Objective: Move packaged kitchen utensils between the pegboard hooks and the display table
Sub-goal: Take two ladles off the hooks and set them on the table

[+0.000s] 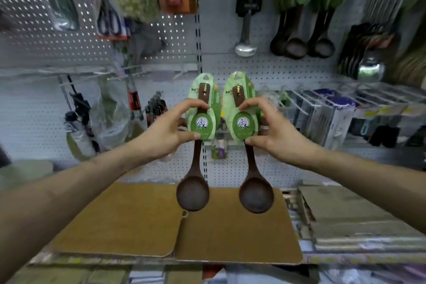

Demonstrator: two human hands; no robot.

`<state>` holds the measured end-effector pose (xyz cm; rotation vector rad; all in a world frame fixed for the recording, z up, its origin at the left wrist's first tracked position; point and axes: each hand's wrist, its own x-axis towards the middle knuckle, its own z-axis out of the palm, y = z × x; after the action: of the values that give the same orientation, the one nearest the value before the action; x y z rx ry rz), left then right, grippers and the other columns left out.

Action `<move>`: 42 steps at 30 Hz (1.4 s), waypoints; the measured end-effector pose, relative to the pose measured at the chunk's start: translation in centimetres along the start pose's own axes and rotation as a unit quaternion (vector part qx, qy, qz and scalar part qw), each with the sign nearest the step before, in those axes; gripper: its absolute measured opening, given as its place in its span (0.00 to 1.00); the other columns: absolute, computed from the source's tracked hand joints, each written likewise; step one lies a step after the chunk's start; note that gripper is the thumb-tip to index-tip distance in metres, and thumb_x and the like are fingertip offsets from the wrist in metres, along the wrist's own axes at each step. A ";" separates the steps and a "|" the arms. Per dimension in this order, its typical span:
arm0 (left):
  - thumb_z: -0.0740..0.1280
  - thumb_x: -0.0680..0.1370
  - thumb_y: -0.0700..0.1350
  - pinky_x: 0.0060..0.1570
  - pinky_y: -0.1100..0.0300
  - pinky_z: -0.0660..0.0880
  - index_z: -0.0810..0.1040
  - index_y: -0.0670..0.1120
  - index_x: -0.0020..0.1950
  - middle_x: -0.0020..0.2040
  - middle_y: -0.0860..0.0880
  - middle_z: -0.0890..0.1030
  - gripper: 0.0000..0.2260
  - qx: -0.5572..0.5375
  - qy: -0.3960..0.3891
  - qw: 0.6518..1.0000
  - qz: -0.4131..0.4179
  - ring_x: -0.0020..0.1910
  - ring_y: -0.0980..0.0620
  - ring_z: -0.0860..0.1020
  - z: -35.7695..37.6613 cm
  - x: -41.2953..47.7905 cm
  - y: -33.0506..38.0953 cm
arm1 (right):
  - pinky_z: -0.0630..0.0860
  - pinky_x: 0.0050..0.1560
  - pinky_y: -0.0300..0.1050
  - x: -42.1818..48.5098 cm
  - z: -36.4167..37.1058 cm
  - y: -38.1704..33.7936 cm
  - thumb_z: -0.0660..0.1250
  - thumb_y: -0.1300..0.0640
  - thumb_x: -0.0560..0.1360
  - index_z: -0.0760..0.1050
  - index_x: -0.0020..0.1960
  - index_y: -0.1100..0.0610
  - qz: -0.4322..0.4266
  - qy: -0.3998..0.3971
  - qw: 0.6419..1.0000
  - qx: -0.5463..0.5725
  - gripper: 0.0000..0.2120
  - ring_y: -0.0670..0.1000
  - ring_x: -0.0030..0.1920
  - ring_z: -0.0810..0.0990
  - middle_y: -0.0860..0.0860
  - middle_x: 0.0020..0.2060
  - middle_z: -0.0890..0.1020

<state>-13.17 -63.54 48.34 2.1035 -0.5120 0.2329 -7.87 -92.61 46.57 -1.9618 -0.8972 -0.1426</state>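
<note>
Pegboard backdrop; fingers around packaged ladles.

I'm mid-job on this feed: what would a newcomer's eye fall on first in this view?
Two dark wooden spoons on green cards are held up side by side at centre. The left hand pinches the left spoon and the right hand pinches the right spoon, bowls hanging down. Below them lie brown cardboard sheets; on the pegboard behind, matching spoons hang at upper right.

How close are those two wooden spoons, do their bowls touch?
Apart. The head view shows the left spoon's bowl and the right spoon's bowl hanging side by side, with brown cardboard visible between them.
</note>
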 end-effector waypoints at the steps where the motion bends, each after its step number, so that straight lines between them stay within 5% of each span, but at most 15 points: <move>1: 0.74 0.79 0.32 0.59 0.50 0.83 0.75 0.59 0.69 0.68 0.56 0.79 0.27 0.003 0.000 1.000 0.012 0.62 0.49 0.84 -1.0 0.9 2.4 | 0.80 0.66 0.59 0.5 -2.0 -1.9 0.77 0.71 0.73 0.70 0.68 0.40 -0.010 0.009 1.000 -0.008 0.35 0.52 0.68 0.77 0.44 0.69 0.72; 5: 0.74 0.78 0.31 0.61 0.49 0.82 0.74 0.56 0.71 0.68 0.56 0.78 0.28 0.013 0.004 0.997 0.070 0.62 0.51 0.84 -4.1 5.0 11.5 | 0.81 0.61 0.61 2.0 -9.7 -8.5 0.77 0.71 0.72 0.69 0.70 0.40 -0.042 0.058 0.997 -0.042 0.38 0.54 0.67 0.77 0.46 0.70 0.70; 10: 0.72 0.79 0.30 0.62 0.55 0.82 0.73 0.57 0.73 0.67 0.64 0.78 0.30 0.004 0.014 0.992 0.127 0.62 0.54 0.83 -4.9 10.0 20.3 | 0.80 0.67 0.64 3.3 -18.5 -12.2 0.78 0.73 0.69 0.69 0.73 0.39 -0.068 0.103 0.992 -0.025 0.43 0.56 0.70 0.78 0.47 0.71 0.73; 14: 0.72 0.79 0.30 0.63 0.53 0.82 0.73 0.58 0.74 0.67 0.63 0.79 0.31 -0.012 0.027 0.989 0.143 0.64 0.54 0.83 -2.9 14.1 23.6 | 0.86 0.58 0.57 3.8 -23.7 -12.1 0.75 0.77 0.71 0.68 0.74 0.37 -0.072 0.133 0.988 0.016 0.46 0.57 0.66 0.82 0.52 0.73 0.72; 24: 0.72 0.79 0.30 0.63 0.49 0.82 0.71 0.64 0.75 0.73 0.57 0.75 0.34 -0.011 0.044 0.991 0.128 0.64 0.54 0.82 5.9 23.0 26.3 | 0.86 0.57 0.63 4.1 -32.2 -4.6 0.74 0.78 0.72 0.66 0.77 0.32 -0.054 0.115 0.991 0.033 0.51 0.57 0.69 0.79 0.48 0.77 0.67; 28: 0.71 0.79 0.30 0.64 0.54 0.81 0.69 0.63 0.78 0.76 0.63 0.71 0.37 -0.010 0.039 0.992 0.118 0.67 0.57 0.80 8.5 26.0 26.3 | 0.84 0.61 0.61 5.1 -34.6 -2.0 0.74 0.77 0.71 0.63 0.79 0.32 -0.057 0.088 0.994 0.018 0.53 0.57 0.74 0.75 0.44 0.80 0.64; 32: 0.72 0.79 0.30 0.70 0.50 0.78 0.68 0.67 0.79 0.79 0.63 0.68 0.39 -0.012 0.031 0.993 0.115 0.74 0.55 0.74 9.9 28.6 25.4 | 0.86 0.52 0.64 6.0 -36.3 -0.1 0.73 0.79 0.71 0.62 0.79 0.30 -0.053 0.091 0.994 0.043 0.55 0.58 0.70 0.79 0.45 0.80 0.64; 42: 0.73 0.79 0.31 0.74 0.44 0.73 0.66 0.71 0.78 0.80 0.65 0.66 0.41 -0.008 0.030 0.992 0.120 0.79 0.55 0.69 11.6 33.1 24.0 | 0.85 0.60 0.55 7.3 -40.5 2.3 0.73 0.78 0.73 0.59 0.82 0.30 -0.049 0.107 0.993 0.023 0.56 0.52 0.72 0.77 0.41 0.80 0.62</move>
<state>5.45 -93.73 71.77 2.0106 -0.7297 0.4275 9.06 -121.66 70.47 -1.8210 -0.8469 -0.3792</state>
